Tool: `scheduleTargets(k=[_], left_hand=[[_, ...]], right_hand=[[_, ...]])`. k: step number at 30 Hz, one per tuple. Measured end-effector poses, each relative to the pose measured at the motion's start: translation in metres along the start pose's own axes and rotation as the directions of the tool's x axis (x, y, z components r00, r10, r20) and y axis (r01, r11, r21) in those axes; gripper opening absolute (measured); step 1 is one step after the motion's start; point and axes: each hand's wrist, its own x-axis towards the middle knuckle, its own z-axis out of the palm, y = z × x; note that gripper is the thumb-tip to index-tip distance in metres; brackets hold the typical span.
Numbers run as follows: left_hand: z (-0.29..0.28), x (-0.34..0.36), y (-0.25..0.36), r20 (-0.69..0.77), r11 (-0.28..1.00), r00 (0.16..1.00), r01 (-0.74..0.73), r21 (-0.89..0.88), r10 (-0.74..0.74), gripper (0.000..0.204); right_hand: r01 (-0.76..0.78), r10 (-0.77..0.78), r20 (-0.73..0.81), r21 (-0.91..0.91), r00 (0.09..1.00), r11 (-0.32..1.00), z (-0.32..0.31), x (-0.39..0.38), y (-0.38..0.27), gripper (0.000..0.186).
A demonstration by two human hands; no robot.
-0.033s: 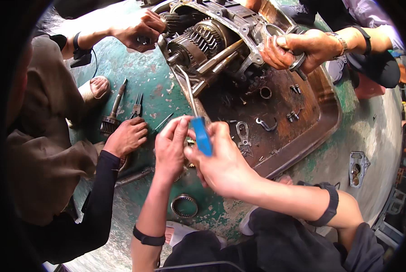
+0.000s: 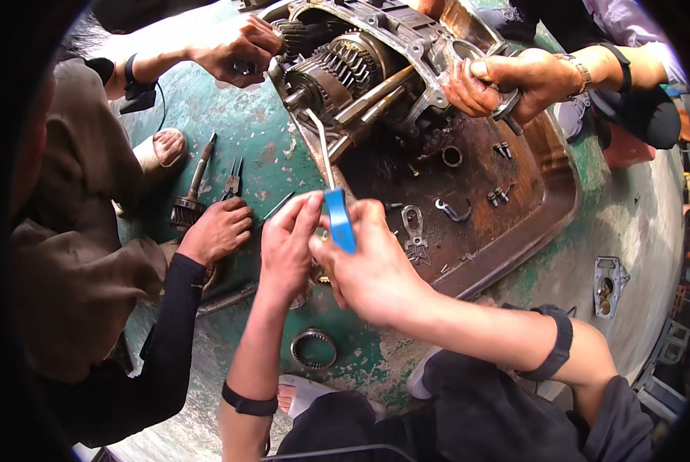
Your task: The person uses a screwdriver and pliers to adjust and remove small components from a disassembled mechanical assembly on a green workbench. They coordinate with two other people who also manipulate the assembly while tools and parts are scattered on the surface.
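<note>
My right hand [image 2: 376, 262] is closed round the blue handle of a bent-shaft tool [image 2: 339, 219]. Its slim metal shaft slants up to a hooked tip close to the end of a gear shaft [image 2: 297, 98] in the open gearbox [image 2: 430, 50]; contact cannot be made out. Close by on the left, my left hand [image 2: 287, 250] has its fingers bent together, and what they hold is hidden. A round metal part [image 2: 302, 297] and a bit of brass [image 2: 324, 276] show beneath my hands. Nearer to me lies a toothed ring [image 2: 313, 349].
A brown metal tray [image 2: 507, 254] holds bolts, a ring [image 2: 451, 156] and small levers. Another person's hands [image 2: 218, 231] rest left, beside pliers [image 2: 233, 181] and a geared shaft [image 2: 187, 204]. A hand [image 2: 507, 81] grips metal at upper right. A cast plate [image 2: 607, 286] lies right.
My two hands and the blue-handled tool have shifted slightly up and to the left. The hooked tip has moved a little to the right. The other people's hands look still.
</note>
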Motion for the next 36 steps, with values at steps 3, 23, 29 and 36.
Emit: scheduleTargets(k=[3,23,29,36], left_hand=[[-0.002,0.015,0.017,0.1,0.974,0.995,0.049,-0.222,-0.027,0.031],[0.003,0.02,0.029,-0.059,0.96,0.996,0.052,-0.277,-0.071,0.023],[0.022,0.028,0.0,-0.085,0.984,0.988,0.113,-0.138,-0.126,0.029],[0.027,0.04,-0.009,-0.16,0.958,0.986,0.0,0.287,0.048,0.038]], right_hand=[[0.025,-0.002,-0.139,0.158,0.99,0.987,0.016,0.016,-0.006,0.037],[0.091,-0.068,-0.105,0.236,0.992,0.968,0.024,0.017,-0.026,0.029],[0.001,0.002,0.038,-0.076,0.999,0.997,-0.028,0.019,-0.04,0.016],[0.082,-0.036,0.138,-0.346,0.99,0.934,-0.056,0.024,-0.04,0.031]])
